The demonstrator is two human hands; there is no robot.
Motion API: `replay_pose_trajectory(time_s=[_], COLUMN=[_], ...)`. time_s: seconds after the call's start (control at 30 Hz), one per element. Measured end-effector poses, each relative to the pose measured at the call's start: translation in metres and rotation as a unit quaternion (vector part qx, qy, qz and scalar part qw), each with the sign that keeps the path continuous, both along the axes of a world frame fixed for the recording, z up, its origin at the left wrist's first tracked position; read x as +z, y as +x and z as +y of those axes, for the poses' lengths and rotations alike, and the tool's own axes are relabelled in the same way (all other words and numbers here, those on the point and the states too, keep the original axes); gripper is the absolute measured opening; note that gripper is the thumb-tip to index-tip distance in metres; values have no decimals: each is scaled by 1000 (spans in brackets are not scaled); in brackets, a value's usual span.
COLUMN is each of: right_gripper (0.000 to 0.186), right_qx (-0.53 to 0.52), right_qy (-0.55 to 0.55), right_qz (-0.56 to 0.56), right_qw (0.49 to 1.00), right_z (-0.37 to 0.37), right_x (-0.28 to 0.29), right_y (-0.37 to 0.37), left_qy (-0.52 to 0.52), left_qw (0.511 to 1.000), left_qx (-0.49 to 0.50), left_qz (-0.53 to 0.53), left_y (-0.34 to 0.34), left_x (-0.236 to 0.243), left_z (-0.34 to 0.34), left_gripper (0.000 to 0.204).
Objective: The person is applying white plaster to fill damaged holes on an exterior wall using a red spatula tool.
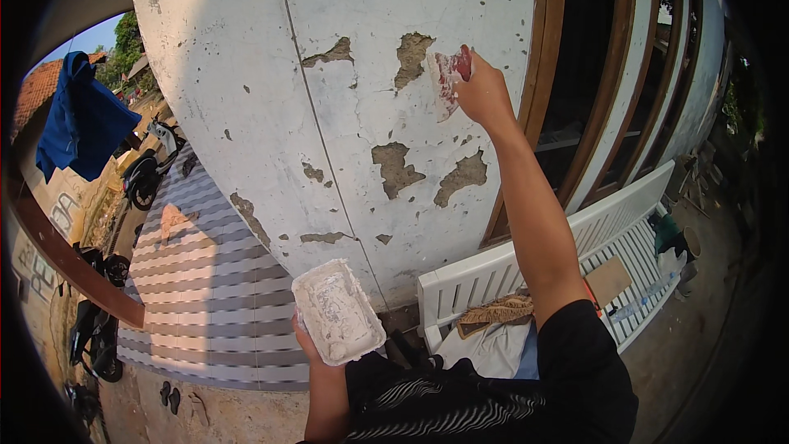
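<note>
My right hand [483,92] is stretched out to the wall, closed round the handle of a putty knife [447,82] with a wide blade and red showing through white smears. The blade lies at or close to the white wall [329,115], just right of a bare patch [412,59] where paint has flaked away; whether it touches, I cannot tell. Low in front of me, my left hand [306,340] grips the left edge of a white rectangular tub [339,312]. White paste coats the inside of the tub. Most of the left fingers are hidden beneath it.
A white slatted bench [468,284] stands below brown-framed windows [546,57], with cloths [493,333] and a board [606,281] on it. More peeled patches [396,171] mark the wall. To the left are a blue cloth [82,123], a striped tiled floor [205,279] and parked motorbikes [148,168].
</note>
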State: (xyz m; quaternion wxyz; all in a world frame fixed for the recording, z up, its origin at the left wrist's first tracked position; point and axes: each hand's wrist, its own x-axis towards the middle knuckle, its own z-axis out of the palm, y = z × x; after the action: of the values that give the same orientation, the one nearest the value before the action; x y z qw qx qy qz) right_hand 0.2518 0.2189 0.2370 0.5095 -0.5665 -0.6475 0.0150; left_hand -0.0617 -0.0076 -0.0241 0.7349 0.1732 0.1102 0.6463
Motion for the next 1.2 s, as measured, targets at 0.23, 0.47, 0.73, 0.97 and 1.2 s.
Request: replay_pose_trajectory(time_s=[0.23,0.47,0.73,0.97,1.2], right_gripper=[26,25,30,31,27], right_qx=[-42,-40,-27,-48,-43], right_qy=[-15,-16,-1,-24,43], right_qz=[-72,-97,-77,-132,-71], right_qw=[996,994,997,990,996], right_z=[-16,-6,-13,-6,-3], right_x=[2,6,14,18,19], right_y=[-13,-8,-10,-1,2], left_qy=[-22,-18,-43,-23,-40], left_qw=[999,1000,998,999,998], left_qx=[9,12,32,31,28], left_qz=[-26,-23,-37,-15,-46], left_y=[-8,-4,-11,-9,-13], left_x=[-17,-10,-24,-20,-26], left_z=[3,4,7,6,5], left_gripper=[85,86,86,85,85])
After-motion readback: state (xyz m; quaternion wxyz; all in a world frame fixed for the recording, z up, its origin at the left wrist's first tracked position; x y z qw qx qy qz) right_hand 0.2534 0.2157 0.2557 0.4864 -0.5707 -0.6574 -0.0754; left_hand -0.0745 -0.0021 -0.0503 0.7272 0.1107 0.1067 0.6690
